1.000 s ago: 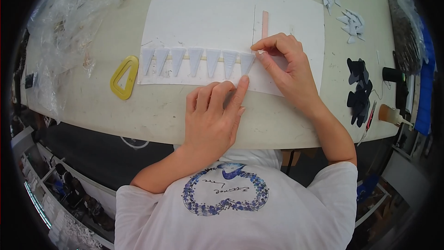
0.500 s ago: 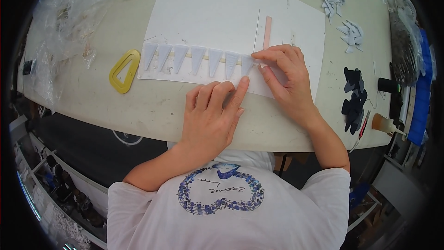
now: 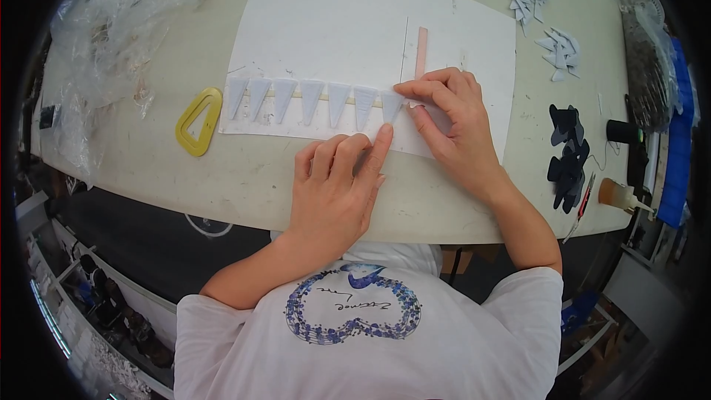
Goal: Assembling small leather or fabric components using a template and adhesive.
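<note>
A row of several pale blue-white triangular pieces (image 3: 312,101) lies points-down along the near edge of a white sheet (image 3: 333,22), across a narrow yellowish strip (image 3: 296,95). My left hand (image 3: 333,181) rests at the sheet's near edge, its index finger stretched to the lower tip of the rightmost triangular piece (image 3: 390,104); its other fingers are bent and apart. From the right, my right hand (image 3: 458,122) touches that piece's upper right corner with the index fingertip. Its thumb stands apart from the index finger, beside the piece's right edge. A pinkish strip (image 3: 421,52) lies beyond the right hand.
Left of the sheet lies a yellow triangular frame (image 3: 198,122), with crumpled clear plastic (image 3: 111,52) farther left. Pale pieces (image 3: 561,53) are heaped at far right. Dark cut pieces (image 3: 566,155), red-handled snips (image 3: 583,204), a black spool (image 3: 621,132) and an amber bottle (image 3: 616,194) stand nearer.
The whole view has shifted slightly. Both hands keep nearly the same pose at the rightmost triangular piece.
</note>
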Motion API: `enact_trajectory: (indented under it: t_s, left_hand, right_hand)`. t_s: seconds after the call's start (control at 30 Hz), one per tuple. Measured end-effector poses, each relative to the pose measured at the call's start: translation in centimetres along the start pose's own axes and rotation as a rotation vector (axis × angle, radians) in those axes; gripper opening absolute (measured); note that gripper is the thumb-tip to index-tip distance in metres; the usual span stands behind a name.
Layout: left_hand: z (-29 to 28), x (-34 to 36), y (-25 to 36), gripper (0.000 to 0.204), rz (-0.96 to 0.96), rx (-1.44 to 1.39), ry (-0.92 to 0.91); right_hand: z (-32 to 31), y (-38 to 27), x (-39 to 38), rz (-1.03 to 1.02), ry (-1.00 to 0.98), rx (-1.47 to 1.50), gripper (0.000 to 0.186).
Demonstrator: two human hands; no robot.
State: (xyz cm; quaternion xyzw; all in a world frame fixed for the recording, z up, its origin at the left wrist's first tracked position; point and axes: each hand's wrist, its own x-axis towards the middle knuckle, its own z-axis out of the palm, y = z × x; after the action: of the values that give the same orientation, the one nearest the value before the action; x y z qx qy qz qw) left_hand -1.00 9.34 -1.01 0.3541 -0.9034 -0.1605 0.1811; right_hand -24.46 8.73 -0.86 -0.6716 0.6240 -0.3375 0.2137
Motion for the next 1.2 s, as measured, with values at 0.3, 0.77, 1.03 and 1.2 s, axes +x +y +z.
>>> enact_trajectory:
  t_s: [0.3,0.77,1.03,1.2]
  left_hand:
    - [0.1,0.1,0.0,0.072,-0.016,0.005,0.005]
    - [0.1,-0.4,0.2,0.07,-0.012,0.038,-0.013]
    - [0.1,-0.4,0.2,0.068,-0.013,0.003,0.025]
    - [-0.2,-0.1,0.4,0.065,0.017,0.002,-0.006]
  right_hand:
    - [-0.2,0.3,-0.9,-0.123,-0.001,-0.117,0.036]
    - [-0.3,0.1,-1.9,-0.382,-0.018,-0.418,0.051]
    - [-0.2,0.7,-1.7,-0.382,-0.047,-0.352,0.057]
    - [0.2,-0.4,-2.5,-0.396,0.014,-0.482,0.058]
